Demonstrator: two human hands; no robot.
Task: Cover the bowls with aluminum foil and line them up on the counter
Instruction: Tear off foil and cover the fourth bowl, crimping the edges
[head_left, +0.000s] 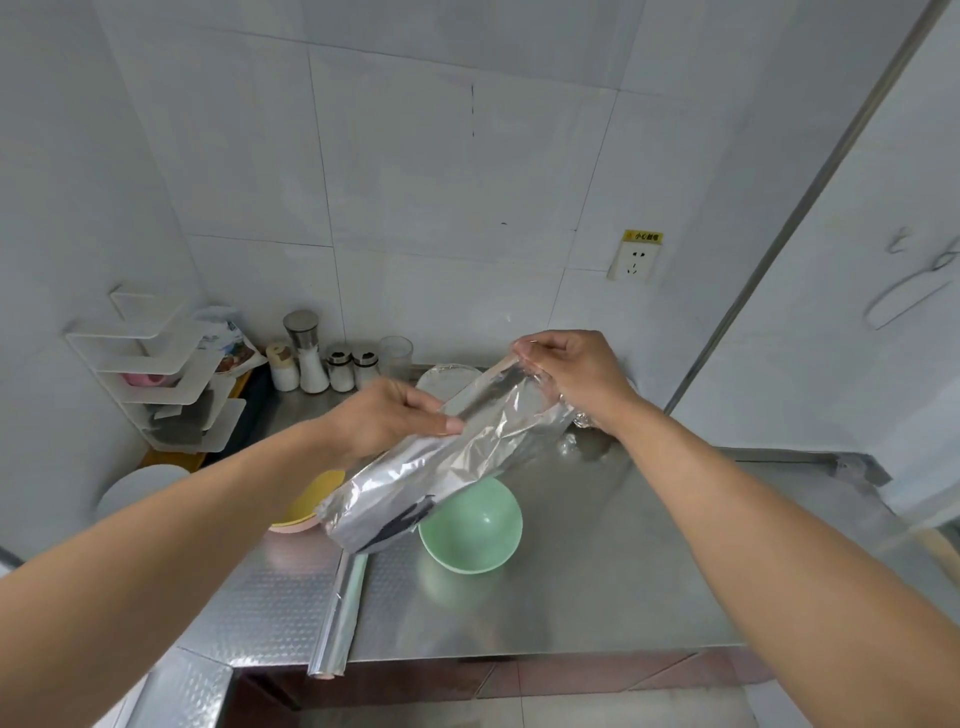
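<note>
A torn sheet of aluminum foil (431, 462) hangs in the air above the steel counter (597, 571). My left hand (384, 421) pinches its near top corner and my right hand (576, 374) pinches the far top corner. Below the sheet stands an open green bowl (475, 530). To its left, a yellow bowl (311, 501) sits in a pink one, partly hidden by the foil. The foil roll (337, 618) lies on the counter toward the front edge. A foil-covered bowl (447, 376) stands at the back, behind my hands.
Salt and spice jars (322, 364) and a glass line the back wall. A white tiered rack (156, 374) fills the left corner, with a white plate (140, 488) below it. A crumpled foil scrap (584, 418) lies under my right wrist. A wall socket (634, 262) is above.
</note>
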